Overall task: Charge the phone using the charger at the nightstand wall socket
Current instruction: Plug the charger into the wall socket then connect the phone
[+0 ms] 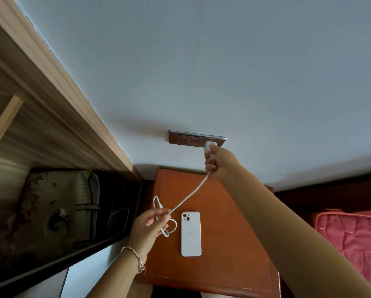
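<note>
A white phone [191, 234] lies face down on the orange-brown nightstand [227, 244]. On the wall above is a metallic socket panel [184, 139]. My right hand [220, 161] grips the white charger plug [209, 145] and holds it against the right end of the panel. The white cable [191, 193] runs taut from the plug down to my left hand [150, 227], which pinches it just left of the phone. The rest of the cable loops loosely under and behind that hand.
A pale blue wall fills the top. A wooden wardrobe frame [51, 100] with a dark glossy panel [62, 211] stands on the left. A bed with a red quilt [352, 237] lies to the right of the nightstand.
</note>
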{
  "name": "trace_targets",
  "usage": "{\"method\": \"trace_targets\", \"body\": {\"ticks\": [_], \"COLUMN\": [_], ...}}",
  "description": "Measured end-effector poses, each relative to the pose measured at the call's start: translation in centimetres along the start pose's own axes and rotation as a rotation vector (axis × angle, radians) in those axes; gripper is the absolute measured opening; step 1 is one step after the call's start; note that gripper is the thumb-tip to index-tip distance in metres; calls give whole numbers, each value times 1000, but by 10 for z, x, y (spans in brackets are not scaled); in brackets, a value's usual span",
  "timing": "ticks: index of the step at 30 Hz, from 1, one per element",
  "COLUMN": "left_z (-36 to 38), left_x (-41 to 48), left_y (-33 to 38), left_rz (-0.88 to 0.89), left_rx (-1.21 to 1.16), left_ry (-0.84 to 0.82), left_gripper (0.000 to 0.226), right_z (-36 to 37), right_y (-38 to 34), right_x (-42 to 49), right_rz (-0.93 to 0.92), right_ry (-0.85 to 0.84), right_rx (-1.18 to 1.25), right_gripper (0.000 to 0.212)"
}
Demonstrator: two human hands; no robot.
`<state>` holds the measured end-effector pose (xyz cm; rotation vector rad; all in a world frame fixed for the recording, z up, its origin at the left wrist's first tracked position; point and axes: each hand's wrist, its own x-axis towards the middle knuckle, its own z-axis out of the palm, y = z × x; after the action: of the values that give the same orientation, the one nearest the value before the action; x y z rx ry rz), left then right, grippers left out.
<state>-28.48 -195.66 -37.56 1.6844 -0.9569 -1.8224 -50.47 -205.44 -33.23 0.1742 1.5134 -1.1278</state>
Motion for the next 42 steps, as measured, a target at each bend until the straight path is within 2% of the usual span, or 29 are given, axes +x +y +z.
{"method": "trace_targets", "body": {"ticks": [6, 12, 14, 20, 25, 27, 30, 32, 34, 38, 42], "left_z": [5, -2, -2, -3, -1, -1, -1, -3, -7, -10, -11], "left_x": [9, 10, 12, 14, 14, 15, 16, 17, 17, 21, 24], "left_y": [12, 15, 18, 19, 19, 19, 16, 15, 16, 20, 21], "left_rz": [45, 26, 20, 11, -5, -3, -11, -10, -8, -10, -5], "left_rx": [7, 6, 15, -38, -51, -56, -53, -44, -40, -42, -29], "left_ry": [-8, 8, 12, 43, 30, 35, 40, 42, 47, 53, 63], "left_gripper": [11, 13, 12, 13, 14, 14, 14, 15, 16, 17, 16], "right_z": [-2, 5, 3, -4, 4, 3, -7, -13, -9, 14, 13], "right_y": [13, -7, -8, 16, -9, -7, 12, 21, 15, -2, 13], "right_x": [4, 3, 4, 11, 10, 10, 13, 14, 16, 16, 19], "right_rz": [-39, 166, 182, -27, 204, 171, -39, -149, -103, 137, 12], "right_ry": [38, -50, -70, -27, -70, -72, -26, -9, -6, 16, 75], "right_rx": [-96, 99, 120, -63, 179, 136, -101, -174, -139, 99, 6], "right_gripper": [27, 26, 25, 26, 21, 21, 23, 21, 23, 26, 28]}}
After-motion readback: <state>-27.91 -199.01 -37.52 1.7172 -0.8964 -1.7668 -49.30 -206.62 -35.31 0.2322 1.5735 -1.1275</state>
